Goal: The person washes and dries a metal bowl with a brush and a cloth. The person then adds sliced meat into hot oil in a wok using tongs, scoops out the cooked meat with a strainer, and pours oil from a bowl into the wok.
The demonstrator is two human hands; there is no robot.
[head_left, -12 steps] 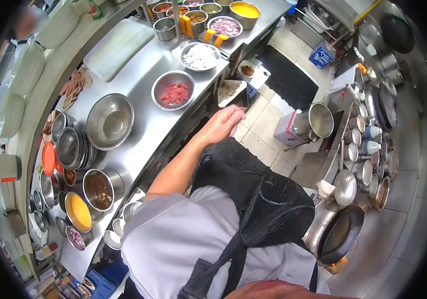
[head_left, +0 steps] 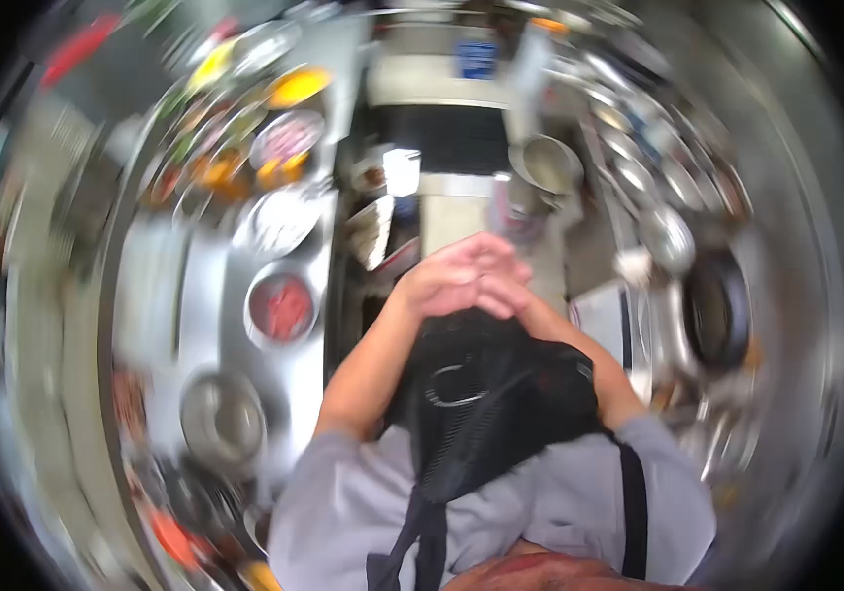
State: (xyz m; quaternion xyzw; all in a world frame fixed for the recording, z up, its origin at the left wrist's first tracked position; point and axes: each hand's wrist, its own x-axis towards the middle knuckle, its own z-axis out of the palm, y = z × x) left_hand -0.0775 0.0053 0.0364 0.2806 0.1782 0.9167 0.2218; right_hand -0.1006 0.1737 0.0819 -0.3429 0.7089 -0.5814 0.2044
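Two bare hands, your left hand [head_left: 449, 277] and right hand [head_left: 504, 294], overlap at mid-frame, fingers loosely bent; blur, so you cannot tell whether they pinch anything. Bowl of red meat [head_left: 284, 308]: left of centre frame, nearer your left; round, no long axis.

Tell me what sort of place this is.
Probably a restaurant kitchen: red, raw-looking meat lies in a metal bowl on a steel counter at left, and a dark pan sits near metal cookware at right.
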